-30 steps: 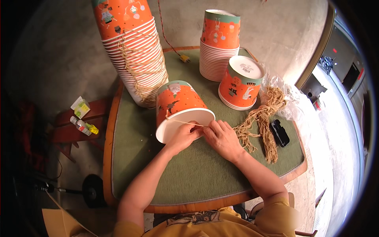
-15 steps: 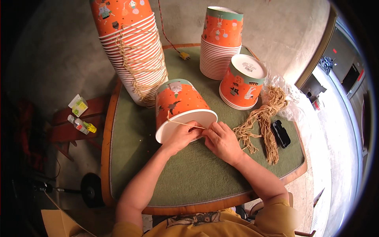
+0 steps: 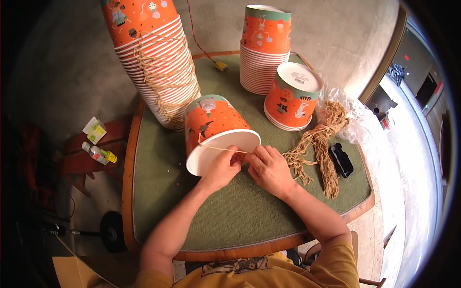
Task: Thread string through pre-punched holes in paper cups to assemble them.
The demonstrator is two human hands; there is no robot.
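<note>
An orange paper bucket (image 3: pixel 218 120) with a green band and Halloween figures lies tilted on its side on the table, its white-rimmed mouth toward me. A thin tan cord (image 3: pixel 216 148) comes from a hole at the rim's upper left and crosses the mouth. My left hand (image 3: pixel 222 169), in front of the rim, pinches this cord between thumb and fingers. Close beside it, my right hand (image 3: pixel 269 168) has its fingers closed on the cord's end part. The fingertips partly hide the cord, so any loop or knot there cannot be made out.
On the green-topped table (image 3: pixel 216 221) stand a tall bucket stack (image 3: pixel 161 72) draped with cord, a second stack (image 3: pixel 265 62) and a short upside-down stack (image 3: pixel 290 105). A cord bundle (image 3: pixel 326 144), a black tray (image 3: pixel 341 160) and a plastic bag (image 3: pixel 353 120) lie right. Bottles (image 3: pixel 96 152) rest on a red bench.
Both hands have drawn slightly away from the bucket's rim, still holding the cord. The whole view has shifted a little; the bucket otherwise lies much the same.
</note>
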